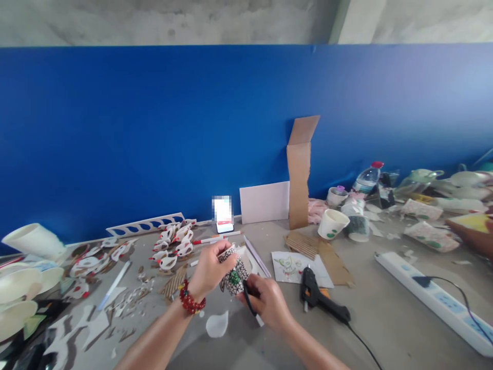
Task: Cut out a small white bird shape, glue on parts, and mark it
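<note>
Low in the middle of the head view, my left hand [211, 270] grips a patterned paper piece [234, 275], white with a black line pattern and a green spot. A red beaded bracelet circles that wrist. My right hand [267, 300] is closed around black-handled scissors [249, 299] at the paper's lower right edge; my fingers and the paper hide the blades. Below the paper, a white cut scrap [217, 325] lies on the table. To the right of my hands rest a drawing on white paper [287, 267] and a black glue gun [319, 298] with a cord.
Several white bird-shaped cutouts [173, 241] and paper scraps [131, 303] lie at left. A lit phone [223, 216] leans on the blue partition [154, 128]. Cardboard [298, 185] stands behind. At right are a paper cup [333, 224], a power strip [435, 300] and another person's hand [475, 234].
</note>
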`<state>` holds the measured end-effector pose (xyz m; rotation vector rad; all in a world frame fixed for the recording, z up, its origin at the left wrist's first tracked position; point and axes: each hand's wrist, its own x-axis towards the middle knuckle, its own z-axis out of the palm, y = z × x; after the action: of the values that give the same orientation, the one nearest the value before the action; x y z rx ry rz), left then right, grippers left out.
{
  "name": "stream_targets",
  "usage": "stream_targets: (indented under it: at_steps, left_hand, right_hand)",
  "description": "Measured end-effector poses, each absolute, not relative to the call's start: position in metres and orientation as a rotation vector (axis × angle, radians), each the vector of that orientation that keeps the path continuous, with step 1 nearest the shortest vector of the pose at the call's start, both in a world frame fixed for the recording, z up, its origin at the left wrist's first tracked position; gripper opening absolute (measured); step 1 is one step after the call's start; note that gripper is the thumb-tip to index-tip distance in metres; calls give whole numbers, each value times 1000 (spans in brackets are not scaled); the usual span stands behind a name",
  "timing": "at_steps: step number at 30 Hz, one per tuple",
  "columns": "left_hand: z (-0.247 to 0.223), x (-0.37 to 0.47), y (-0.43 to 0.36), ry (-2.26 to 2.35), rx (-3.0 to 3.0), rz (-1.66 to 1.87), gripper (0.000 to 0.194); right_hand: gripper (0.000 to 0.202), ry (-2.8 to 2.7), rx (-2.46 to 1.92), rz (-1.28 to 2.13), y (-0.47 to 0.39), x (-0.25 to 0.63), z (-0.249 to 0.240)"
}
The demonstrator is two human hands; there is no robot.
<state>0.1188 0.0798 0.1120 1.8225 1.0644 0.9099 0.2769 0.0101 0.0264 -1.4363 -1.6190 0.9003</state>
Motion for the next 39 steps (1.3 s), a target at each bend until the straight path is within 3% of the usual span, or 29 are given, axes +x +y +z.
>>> stream_targets:
  at_steps: [8, 25, 33, 39]
  left_hand:
    - [118, 121, 74, 1069, 1794, 903, 15]
    - [112, 126, 74, 1050, 1806, 997, 12]
    - [114, 134, 108, 927, 1473, 1463, 23]
    - [118, 153, 131, 793, 1367, 1641, 28]
  right_hand:
    - [40, -1555, -1322, 1049, 11, 274, 22]
    - [42, -1611, -1468, 857, 10, 277, 34]
    - [36, -1553, -1402, 814, 9, 274, 26]
    - [30, -1067, -1128, 828, 16, 281, 24]
